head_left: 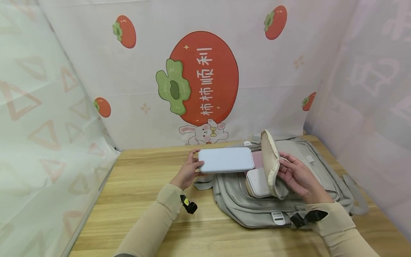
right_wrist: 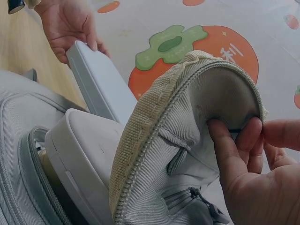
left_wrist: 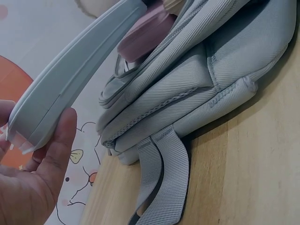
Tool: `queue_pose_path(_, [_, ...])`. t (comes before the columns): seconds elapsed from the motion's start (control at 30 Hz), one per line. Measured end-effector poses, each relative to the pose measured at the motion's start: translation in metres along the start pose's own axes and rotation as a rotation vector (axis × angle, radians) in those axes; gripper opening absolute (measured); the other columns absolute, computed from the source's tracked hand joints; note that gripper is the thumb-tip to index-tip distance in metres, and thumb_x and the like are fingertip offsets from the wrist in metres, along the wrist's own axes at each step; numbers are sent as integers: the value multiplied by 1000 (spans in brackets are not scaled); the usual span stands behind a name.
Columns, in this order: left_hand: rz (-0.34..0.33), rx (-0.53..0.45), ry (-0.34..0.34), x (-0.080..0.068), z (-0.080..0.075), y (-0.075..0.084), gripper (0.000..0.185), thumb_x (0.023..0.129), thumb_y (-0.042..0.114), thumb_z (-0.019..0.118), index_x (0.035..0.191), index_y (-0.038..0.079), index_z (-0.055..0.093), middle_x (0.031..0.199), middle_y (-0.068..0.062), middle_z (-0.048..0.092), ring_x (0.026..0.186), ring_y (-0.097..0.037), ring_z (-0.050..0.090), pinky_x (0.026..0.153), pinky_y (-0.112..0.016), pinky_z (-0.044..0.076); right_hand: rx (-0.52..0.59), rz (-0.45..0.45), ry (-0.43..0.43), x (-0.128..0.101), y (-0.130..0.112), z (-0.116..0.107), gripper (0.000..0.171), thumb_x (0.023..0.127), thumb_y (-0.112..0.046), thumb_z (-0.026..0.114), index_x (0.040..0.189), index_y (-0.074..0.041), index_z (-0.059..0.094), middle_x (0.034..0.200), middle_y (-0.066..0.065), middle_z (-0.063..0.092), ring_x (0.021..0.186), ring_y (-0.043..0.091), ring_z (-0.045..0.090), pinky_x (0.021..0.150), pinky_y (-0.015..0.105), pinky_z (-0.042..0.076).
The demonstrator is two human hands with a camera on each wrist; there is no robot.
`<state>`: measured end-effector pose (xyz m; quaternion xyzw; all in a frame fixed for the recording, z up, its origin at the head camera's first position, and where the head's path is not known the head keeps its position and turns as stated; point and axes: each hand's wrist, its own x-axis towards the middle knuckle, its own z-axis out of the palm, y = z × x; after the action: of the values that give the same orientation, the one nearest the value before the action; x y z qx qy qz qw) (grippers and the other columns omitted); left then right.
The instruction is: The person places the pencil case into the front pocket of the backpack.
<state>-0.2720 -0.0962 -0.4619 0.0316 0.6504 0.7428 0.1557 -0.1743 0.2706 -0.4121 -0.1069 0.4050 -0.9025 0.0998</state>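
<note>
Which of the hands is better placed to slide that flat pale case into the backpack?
Probably the left hand: it already grips the flat pale case just over the grey backpack. The right hand is busy holding the pocket flap open.

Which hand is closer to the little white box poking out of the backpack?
Right. The right hand holds the flap open just beside the white box; the left hand is farther off, gripping the flat grey case.

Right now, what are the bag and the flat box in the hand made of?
The backpack looks like grey woven fabric: ribbed weave, stitched seams, soft folds. The flat box in the left hand seems smooth, matte, pale plastic, with a rigid edge and a seam line.
</note>
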Motion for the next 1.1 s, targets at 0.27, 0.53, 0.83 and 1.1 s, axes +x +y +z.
queue_pose_path(0.27, [-4, -2, 3, 0, 7, -3, 52, 107, -1, 48, 153, 15, 30, 117, -18, 41, 96, -26, 55, 76, -42, 59, 1, 2, 9, 0, 0, 0, 32, 109, 4, 39, 117, -7, 68, 114, 10, 69, 102, 19, 69, 86, 32, 58])
queue_pose_path(0.53, [-15, 6, 9, 3, 16, -9, 56, 106, 1, 49, 156, 15, 28, 116, -17, 41, 93, -25, 56, 73, -38, 58, 17, 4, -5, 0, 1, 0, 34, 110, 4, 38, 119, -7, 68, 116, 11, 69, 105, 20, 69, 87, 32, 58])
queue_pose_path(0.83, [-21, -13, -28, 5, 27, -18, 54, 106, 0, 50, 154, 14, 29, 112, -18, 43, 92, -26, 59, 78, -45, 60, 5, 9, -23, 0, 1, -1, 35, 110, 4, 38, 121, -9, 69, 118, 10, 69, 107, 19, 69, 88, 32, 57])
queue_pose_path(1.1, [-21, -1, -53, 5, 40, -22, 54, 105, -2, 52, 153, 11, 31, 110, -18, 47, 89, -26, 61, 76, -41, 59, -6, 10, -7, 1, 1, -1, 34, 110, 3, 38, 120, -9, 68, 116, 10, 69, 104, 19, 69, 87, 32, 58])
